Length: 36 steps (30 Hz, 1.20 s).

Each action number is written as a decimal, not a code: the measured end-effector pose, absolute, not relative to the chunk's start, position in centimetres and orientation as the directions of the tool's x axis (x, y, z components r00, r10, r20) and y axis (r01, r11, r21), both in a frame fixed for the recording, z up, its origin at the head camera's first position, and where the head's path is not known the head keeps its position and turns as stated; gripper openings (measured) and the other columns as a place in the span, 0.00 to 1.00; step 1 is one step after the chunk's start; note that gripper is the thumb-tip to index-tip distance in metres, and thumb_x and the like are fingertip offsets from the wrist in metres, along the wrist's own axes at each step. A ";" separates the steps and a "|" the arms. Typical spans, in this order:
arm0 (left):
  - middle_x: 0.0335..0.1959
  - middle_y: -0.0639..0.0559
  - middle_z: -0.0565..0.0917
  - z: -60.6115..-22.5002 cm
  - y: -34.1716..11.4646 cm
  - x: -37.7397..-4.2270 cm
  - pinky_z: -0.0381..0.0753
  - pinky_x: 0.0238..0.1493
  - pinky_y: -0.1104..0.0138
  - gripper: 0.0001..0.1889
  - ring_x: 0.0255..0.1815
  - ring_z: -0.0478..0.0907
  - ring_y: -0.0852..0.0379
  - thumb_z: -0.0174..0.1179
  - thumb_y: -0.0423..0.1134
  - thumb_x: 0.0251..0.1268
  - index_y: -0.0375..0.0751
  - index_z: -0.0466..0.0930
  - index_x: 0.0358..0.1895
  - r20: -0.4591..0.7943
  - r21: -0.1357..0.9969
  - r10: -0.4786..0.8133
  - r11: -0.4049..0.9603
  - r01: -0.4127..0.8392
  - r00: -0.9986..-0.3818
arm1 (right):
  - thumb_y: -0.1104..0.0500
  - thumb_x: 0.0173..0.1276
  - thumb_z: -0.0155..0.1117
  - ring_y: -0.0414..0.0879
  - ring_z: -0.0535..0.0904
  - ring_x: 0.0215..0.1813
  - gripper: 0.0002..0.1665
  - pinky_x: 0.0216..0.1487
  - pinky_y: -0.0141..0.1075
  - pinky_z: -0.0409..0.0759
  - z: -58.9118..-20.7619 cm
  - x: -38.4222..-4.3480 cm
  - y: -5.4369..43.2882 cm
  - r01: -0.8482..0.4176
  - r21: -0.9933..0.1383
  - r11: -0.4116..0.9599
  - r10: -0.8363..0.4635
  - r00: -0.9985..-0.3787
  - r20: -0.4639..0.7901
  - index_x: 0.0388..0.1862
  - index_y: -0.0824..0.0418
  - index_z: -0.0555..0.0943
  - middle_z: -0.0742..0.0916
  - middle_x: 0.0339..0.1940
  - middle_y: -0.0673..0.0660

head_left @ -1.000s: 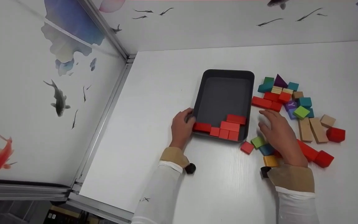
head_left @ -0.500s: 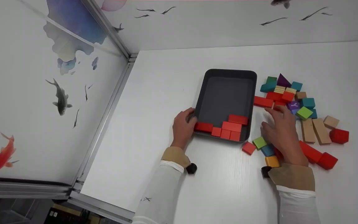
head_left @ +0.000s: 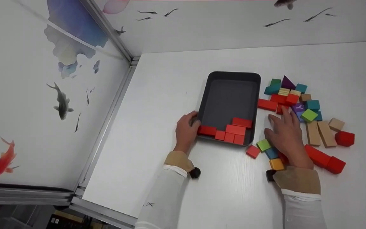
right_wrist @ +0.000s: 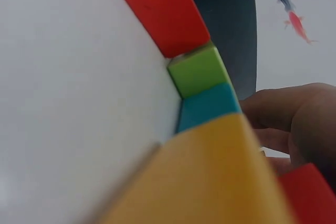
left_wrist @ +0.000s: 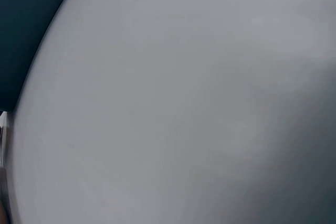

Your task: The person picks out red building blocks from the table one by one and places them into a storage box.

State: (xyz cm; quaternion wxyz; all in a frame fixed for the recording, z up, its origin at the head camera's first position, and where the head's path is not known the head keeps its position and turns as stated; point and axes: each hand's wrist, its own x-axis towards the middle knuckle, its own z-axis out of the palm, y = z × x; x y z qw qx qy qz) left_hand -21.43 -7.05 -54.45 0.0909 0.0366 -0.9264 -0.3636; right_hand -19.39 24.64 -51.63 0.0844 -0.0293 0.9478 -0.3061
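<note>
A dark grey tray (head_left: 229, 95) lies on the white table with several red blocks (head_left: 235, 128) along its near end. My left hand (head_left: 186, 130) holds the tray's left edge near that end, thumb at the rim. To the tray's right, my right hand (head_left: 286, 135) reaches over the table with fingers spread. One fingertip is at a small red block (head_left: 280, 109) at the front of the mixed pile; nothing is pinched. In the right wrist view, a yellow block (right_wrist: 199, 171), a blue block (right_wrist: 210, 106) and a green block (right_wrist: 199, 69) stand below the hand.
The pile's back holds a purple triangle (head_left: 287, 82), teal blocks (head_left: 312, 105) and a long red block (head_left: 267, 104). Right of it lie two wooden planks (head_left: 326, 133) and a red polygonal block (head_left: 345, 138). A lone red block (head_left: 253, 151) sits below the tray's corner.
My right hand's fingers have reached to the small red block at the pile's front and spread there. My left hand stays at the tray's edge; the blocks in the tray look unchanged.
</note>
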 end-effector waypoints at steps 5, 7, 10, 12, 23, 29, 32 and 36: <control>0.47 0.61 0.77 -54.6 -7.1 -21.4 0.66 0.54 0.67 0.19 0.51 0.70 0.63 0.52 0.44 0.54 0.54 0.77 0.51 0.148 0.688 -0.133 0.726 0.005 -0.980 | 0.55 0.58 0.60 0.62 0.32 0.69 0.35 0.55 0.66 0.48 -51.5 -19.1 24.6 0.026 -0.612 0.791 -0.060 -0.991 -0.120 0.64 0.61 0.64 0.47 0.71 0.61; 0.45 0.61 0.78 -54.6 -7.1 -21.5 0.66 0.53 0.67 0.18 0.50 0.71 0.63 0.52 0.44 0.54 0.54 0.77 0.51 0.161 0.683 -0.132 0.730 0.014 -0.978 | 0.55 0.59 0.60 0.61 0.34 0.68 0.34 0.55 0.66 0.49 -51.3 -19.1 24.6 0.029 -0.619 0.785 -0.053 -0.992 -0.113 0.63 0.61 0.65 0.49 0.70 0.62; 0.45 0.61 0.77 -54.5 -7.1 -21.6 0.66 0.53 0.67 0.18 0.49 0.71 0.63 0.52 0.45 0.54 0.54 0.77 0.51 0.172 0.676 -0.131 0.737 0.020 -0.976 | 0.54 0.58 0.61 0.62 0.36 0.68 0.34 0.55 0.65 0.50 -51.1 -19.2 24.6 0.035 -0.619 0.784 -0.049 -0.992 -0.118 0.63 0.60 0.65 0.50 0.70 0.62; 0.45 0.62 0.77 -54.5 -7.1 -21.6 0.66 0.53 0.68 0.18 0.49 0.70 0.64 0.52 0.45 0.54 0.55 0.77 0.51 0.172 0.676 -0.132 0.737 0.020 -0.976 | 0.55 0.57 0.62 0.62 0.37 0.68 0.35 0.54 0.65 0.52 -51.0 -19.2 24.5 0.042 -0.617 0.785 -0.043 -0.992 -0.123 0.63 0.59 0.65 0.51 0.69 0.62; 0.47 0.62 0.77 -54.4 -7.1 -21.5 0.66 0.52 0.69 0.19 0.51 0.69 0.65 0.51 0.45 0.53 0.55 0.76 0.51 0.152 0.695 -0.139 0.719 0.005 -0.979 | 0.56 0.57 0.62 0.62 0.44 0.66 0.33 0.52 0.61 0.61 -50.6 -19.1 24.4 0.086 -0.682 0.727 -0.030 -0.987 -0.157 0.63 0.56 0.66 0.57 0.65 0.61; 0.46 0.63 0.77 -54.4 -7.1 -21.6 0.65 0.53 0.70 0.19 0.51 0.69 0.65 0.51 0.45 0.53 0.56 0.76 0.51 0.155 0.695 -0.141 0.719 0.007 -0.978 | 0.53 0.60 0.59 0.63 0.48 0.64 0.36 0.51 0.59 0.64 -50.7 -19.3 24.8 0.132 -0.702 0.700 -0.028 -0.977 -0.212 0.67 0.52 0.60 0.61 0.63 0.62; 0.47 0.63 0.77 -54.5 -7.0 -21.5 0.64 0.54 0.70 0.19 0.51 0.69 0.65 0.51 0.44 0.54 0.55 0.77 0.51 0.155 0.690 -0.137 0.723 0.008 -0.978 | 0.53 0.62 0.56 0.63 0.51 0.62 0.37 0.51 0.59 0.64 -51.0 -19.2 24.8 0.139 -0.684 0.716 -0.034 -0.972 -0.233 0.69 0.53 0.57 0.66 0.58 0.63; 0.47 0.62 0.77 -54.6 -7.1 -21.5 0.65 0.54 0.68 0.19 0.51 0.69 0.64 0.51 0.44 0.54 0.54 0.77 0.51 0.159 0.692 -0.133 0.722 0.014 -0.978 | 0.53 0.63 0.55 0.61 0.55 0.58 0.35 0.50 0.56 0.66 -51.1 -19.3 24.7 0.155 -0.691 0.706 -0.014 -0.972 -0.233 0.68 0.53 0.58 0.68 0.54 0.64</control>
